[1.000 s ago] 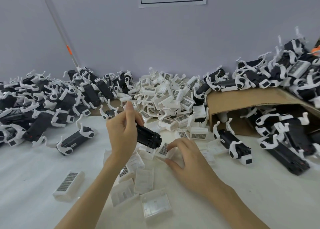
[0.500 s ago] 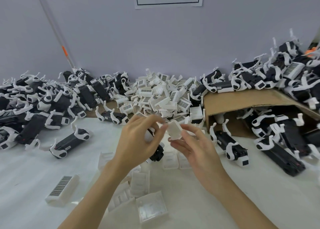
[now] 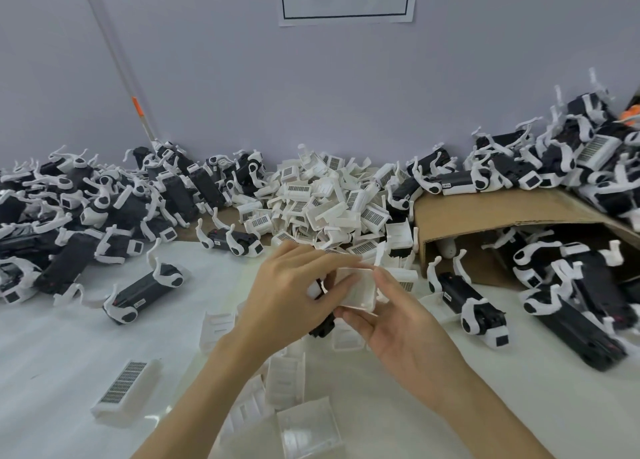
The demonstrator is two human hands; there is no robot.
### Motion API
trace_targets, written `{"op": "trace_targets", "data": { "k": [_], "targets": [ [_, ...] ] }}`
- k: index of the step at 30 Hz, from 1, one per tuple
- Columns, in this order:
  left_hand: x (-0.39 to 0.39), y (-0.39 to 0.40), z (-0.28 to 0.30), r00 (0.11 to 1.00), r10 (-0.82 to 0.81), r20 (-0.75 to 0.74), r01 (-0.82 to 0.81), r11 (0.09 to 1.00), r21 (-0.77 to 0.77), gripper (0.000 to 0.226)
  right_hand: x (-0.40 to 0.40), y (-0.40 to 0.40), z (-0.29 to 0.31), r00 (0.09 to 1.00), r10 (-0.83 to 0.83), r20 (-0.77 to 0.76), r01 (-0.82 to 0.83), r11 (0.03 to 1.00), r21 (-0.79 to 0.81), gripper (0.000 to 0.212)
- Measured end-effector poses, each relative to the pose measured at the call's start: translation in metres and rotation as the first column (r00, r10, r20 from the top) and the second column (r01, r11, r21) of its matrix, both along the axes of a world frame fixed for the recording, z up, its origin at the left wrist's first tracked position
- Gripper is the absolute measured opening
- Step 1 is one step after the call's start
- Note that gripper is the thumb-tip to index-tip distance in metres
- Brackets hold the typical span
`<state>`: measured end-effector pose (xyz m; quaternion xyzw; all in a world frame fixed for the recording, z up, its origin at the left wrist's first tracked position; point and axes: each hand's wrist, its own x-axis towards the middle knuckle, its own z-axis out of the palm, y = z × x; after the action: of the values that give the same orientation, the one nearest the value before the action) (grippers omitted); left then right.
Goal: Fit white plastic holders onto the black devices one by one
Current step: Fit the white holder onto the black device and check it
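My left hand [image 3: 289, 292] grips a black device [image 3: 322, 328], mostly hidden behind the palm, with only its lower end showing. My right hand [image 3: 391, 323] pinches a white plastic holder [image 3: 358, 290] between thumb and fingers and holds it against the device's upper end. Both hands meet above the white table [image 3: 52, 354] at the centre of the view. How far the holder sits on the device is hidden by my fingers.
A heap of loose white holders [image 3: 325, 202] lies at the back centre. Black devices with holders fitted [image 3: 86, 209] pile up at the left and on and under a cardboard flap [image 3: 502, 209] at the right. Several loose holders [image 3: 124, 392] lie near my forearms.
My right hand picked a white holder off the table, lifted it and brought it against the device in my left hand. Both hands rose and closed together.
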<state>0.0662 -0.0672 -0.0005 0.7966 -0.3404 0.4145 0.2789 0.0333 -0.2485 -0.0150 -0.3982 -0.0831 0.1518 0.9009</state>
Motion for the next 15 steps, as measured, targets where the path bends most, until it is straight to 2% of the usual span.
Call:
{"op": "trace_targets", "data": {
  "k": [5,9,15],
  "targets": [
    [-0.007,0.002,0.005,0.986,0.029,-0.163,-0.069,0.967,-0.246,0.026,0.002,-0.011,0.001,0.996,0.084,-0.013,-0.081,0.984,0.158,0.045],
    [-0.006,0.001,0.01,0.94,-0.064,-0.337,-0.124,0.852,-0.509,0.027,0.001,-0.012,0.0,0.996,0.058,0.071,-0.064,0.995,0.082,0.04],
    [-0.001,-0.001,0.007,0.868,-0.18,-0.462,-0.211,0.709,-0.673,0.038,-0.002,-0.013,0.004,0.984,0.007,0.18,0.002,0.999,-0.05,0.035]
  ]
}}
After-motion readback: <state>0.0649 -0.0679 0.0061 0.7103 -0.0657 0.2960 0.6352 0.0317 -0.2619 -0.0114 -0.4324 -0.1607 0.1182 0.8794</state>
